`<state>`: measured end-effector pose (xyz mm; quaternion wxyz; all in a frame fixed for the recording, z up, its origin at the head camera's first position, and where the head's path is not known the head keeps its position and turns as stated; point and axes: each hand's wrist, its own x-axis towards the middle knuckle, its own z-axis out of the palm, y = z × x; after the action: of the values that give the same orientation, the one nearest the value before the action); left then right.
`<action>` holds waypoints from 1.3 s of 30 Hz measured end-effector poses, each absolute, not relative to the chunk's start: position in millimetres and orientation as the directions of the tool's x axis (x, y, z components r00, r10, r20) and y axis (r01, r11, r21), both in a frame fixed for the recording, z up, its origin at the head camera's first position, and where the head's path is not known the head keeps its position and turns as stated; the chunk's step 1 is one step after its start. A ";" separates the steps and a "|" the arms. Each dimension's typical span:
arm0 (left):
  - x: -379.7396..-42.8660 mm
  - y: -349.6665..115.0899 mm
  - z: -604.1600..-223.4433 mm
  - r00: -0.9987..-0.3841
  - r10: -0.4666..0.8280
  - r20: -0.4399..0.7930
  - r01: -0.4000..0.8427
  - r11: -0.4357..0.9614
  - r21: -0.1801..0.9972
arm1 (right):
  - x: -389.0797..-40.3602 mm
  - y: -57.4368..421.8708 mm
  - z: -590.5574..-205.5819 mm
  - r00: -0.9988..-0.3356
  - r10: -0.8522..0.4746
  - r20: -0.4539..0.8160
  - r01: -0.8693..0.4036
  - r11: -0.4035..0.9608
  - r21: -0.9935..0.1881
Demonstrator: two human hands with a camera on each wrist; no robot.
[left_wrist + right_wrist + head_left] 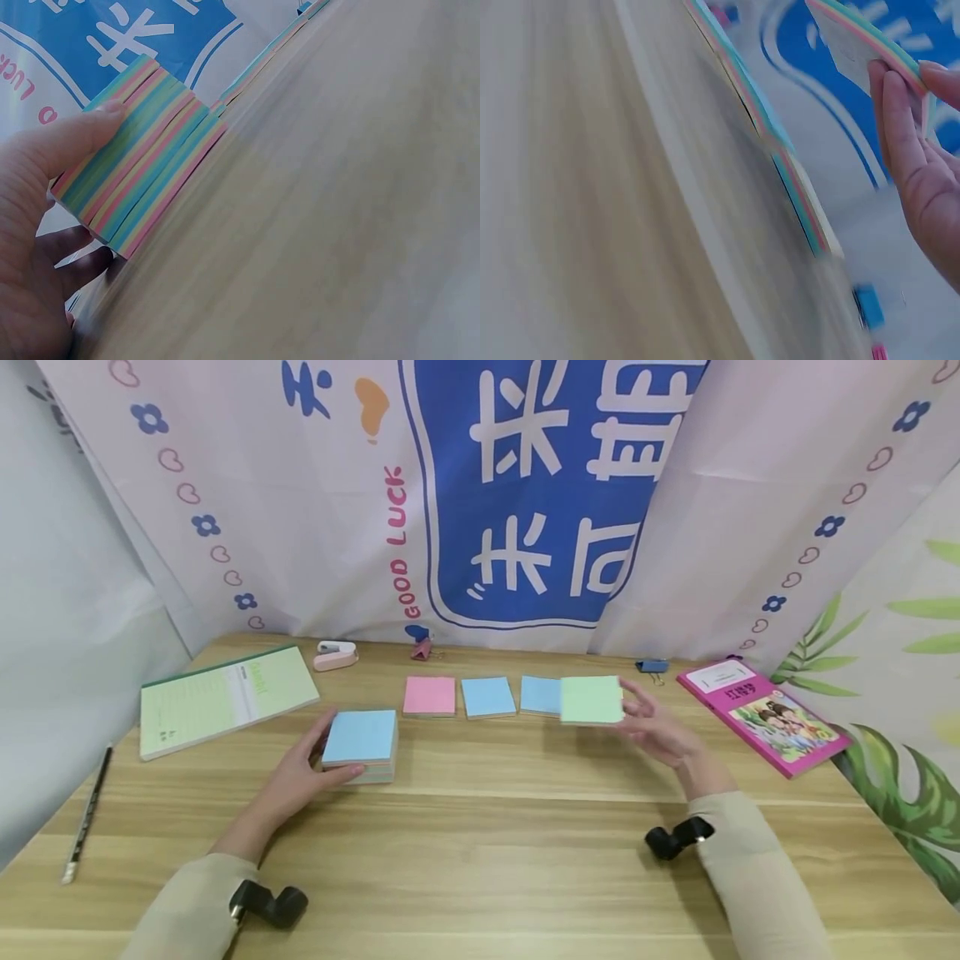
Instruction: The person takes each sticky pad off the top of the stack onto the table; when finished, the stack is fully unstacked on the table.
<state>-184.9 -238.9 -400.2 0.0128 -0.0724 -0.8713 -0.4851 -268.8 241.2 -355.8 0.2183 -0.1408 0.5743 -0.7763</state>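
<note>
My left hand [300, 777] grips a thick stack of sticky notes [362, 739] on the table, blue on top. Striped pink, yellow, green and blue edges of the stack [142, 157] show in the left wrist view, the thumb across them. My right hand [660, 735] pinches a thin green sticky note pad [590, 700] by its right edge, raised off the table. To its left lie a pink pad [429, 696], a blue pad [488, 697] and another blue pad [540, 694], partly covered by the green one. A pale-topped pad [810, 202] lies on the table in the right wrist view.
At the left lie a green notebook [228, 697], a pencil [88, 814] and a pink-and-white stapler [336, 656]. A pink binder clip [422, 649] and a blue binder clip [652, 666] sit along the back. A pink book [765, 717] lies at the right edge.
</note>
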 end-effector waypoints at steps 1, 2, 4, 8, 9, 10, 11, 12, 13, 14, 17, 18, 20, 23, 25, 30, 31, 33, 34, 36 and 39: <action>-184.8 -239.5 -400.1 -0.989 0.114 0.096 0.141 0.518 0.844 | -270.5 253.1 -355.9 -0.877 -0.479 -0.042 0.184 -0.255 -0.949; -184.8 -240.0 -400.1 -0.989 0.114 0.099 0.143 0.516 0.845 | -272.0 264.2 -356.1 -0.887 -0.458 -0.053 0.194 -0.266 -0.944; -184.7 -241.0 -400.1 -0.988 0.116 0.103 0.148 0.511 0.847 | -274.6 282.9 -357.0 -0.903 -0.423 -0.073 0.214 -0.296 -0.931; -184.7 -242.0 -400.5 -0.988 0.121 0.101 0.149 0.508 0.848 | -278.8 310.4 -361.0 -0.920 -0.371 -0.128 0.262 -0.335 -0.905; -184.7 -242.0 -400.6 -0.988 0.121 0.099 0.147 0.510 0.848 | -280.0 315.4 -362.5 -0.921 -0.362 -0.142 0.273 -0.342 -0.899; -184.9 -242.0 -400.8 -0.988 0.121 0.099 0.148 0.510 0.848 | -281.3 320.1 -364.0 -0.923 -0.350 -0.161 0.288 -0.349 -0.892; -185.1 -241.9 -401.0 -0.988 0.121 0.099 0.147 0.511 0.847 | -282.7 324.2 -365.9 -0.923 -0.341 -0.178 0.303 -0.358 -0.883; -185.3 -241.8 -401.0 -0.988 0.121 0.097 0.146 0.514 0.846 | -284.1 327.7 -367.6 -0.924 -0.330 -0.196 0.316 -0.366 -0.875; -185.6 -241.6 -401.1 -0.988 0.121 0.097 0.146 0.515 0.845 | -285.2 330.6 -369.2 -0.923 -0.320 -0.213 0.329 -0.373 -0.868; -185.9 -241.3 -401.1 -0.988 0.122 0.096 0.145 0.516 0.844 | -286.1 333.3 -370.9 -0.923 -0.312 -0.227 0.339 -0.373 -0.864; -186.7 -240.7 -401.4 -0.988 0.124 0.095 0.147 0.517 0.843 | -287.8 338.7 -376.5 -0.919 -0.291 -0.265 0.362 -0.364 -0.858; -186.8 -240.5 -401.3 -0.988 0.125 0.094 0.146 0.519 0.842 | -288.1 339.6 -378.2 -0.918 -0.287 -0.272 0.367 -0.358 -0.859; -186.9 -240.3 -401.3 -0.988 0.125 0.091 0.143 0.521 0.841 | -288.5 341.1 -381.1 -0.917 -0.275 -0.290 0.375 -0.341 -0.862; -186.8 -239.7 -400.8 -0.988 0.123 0.089 0.141 0.526 0.839 | -289.4 342.1 -382.7 -0.915 -0.256 -0.311 0.383 -0.314 -0.869; -186.5 -239.3 -400.6 -0.989 0.120 0.089 0.139 0.530 0.836 | -290.0 343.4 -381.5 -0.914 -0.243 -0.324 0.387 -0.288 -0.876; -185.7 -239.1 -400.8 -0.989 0.114 0.096 0.142 0.531 0.835 | -292.0 348.3 -374.3 -0.912 -0.255 -0.323 0.389 -0.283 -0.876; -185.6 -239.1 -400.9 -0.989 0.113 0.098 0.143 0.531 0.835 | -292.1 349.4 -372.6 -0.911 -0.261 -0.318 0.386 -0.275 -0.880; -185.3 -239.4 -400.9 -0.989 0.110 0.101 0.145 0.532 0.834 | -291.8 351.5 -369.7 -0.909 -0.268 -0.319 0.387 -0.257 -0.886; -185.2 -239.5 -401.0 -0.989 0.110 0.101 0.145 0.533 0.834 | -291.3 352.4 -368.3 -0.909 -0.267 -0.320 0.384 -0.241 -0.891; -184.9 -239.8 -401.0 -0.989 0.110 0.103 0.146 0.534 0.833 | -289.3 352.9 -365.3 -0.909 -0.265 -0.321 0.381 -0.218 -0.898; -184.6 -240.2 -401.3 -0.989 0.107 0.103 0.144 0.530 0.836 | -286.7 351.6 -360.8 -0.918 -0.249 -0.310 0.354 -0.158 -0.922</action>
<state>-184.6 -240.2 -401.3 0.0196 -0.0718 -0.8744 -0.4794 -286.7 351.6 -360.8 0.1985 0.0427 0.6179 -0.7596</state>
